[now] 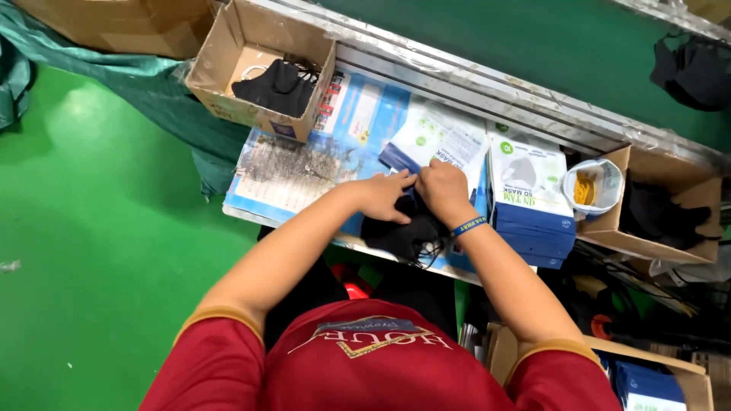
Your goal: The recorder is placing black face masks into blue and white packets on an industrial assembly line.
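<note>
Left hand: the left hand (384, 195) rests on the black masks (403, 232), fingers curled and pinching at their top edge.
Right hand: the right hand (442, 190) is knuckle to knuckle with the left, fingers bent down onto the same masks; a blue wristband (468, 225) circles the wrist.
Masks: soft, dark fabric in a limp bunch with thin ear loops trailing off the near edge of the table (289, 179), directly under both hands.
Pouch: a flat white and blue pouch (438, 141) lies just beyond the fingertips, glossy and crinkled.
Stack: a tidy stack of packs (529, 198), white on top and blue at the edges, stands just right of the right hand.
Cup: a small round cup (592, 186) lined with plastic holds yellow bands beside the stack.
Boxes: an open cardboard box (263, 65) with more black masks sits at the far left; another cardboard box (662, 209) of dark fabric sits at the far right.
Floor: smooth green floor (99, 228) to the left.
</note>
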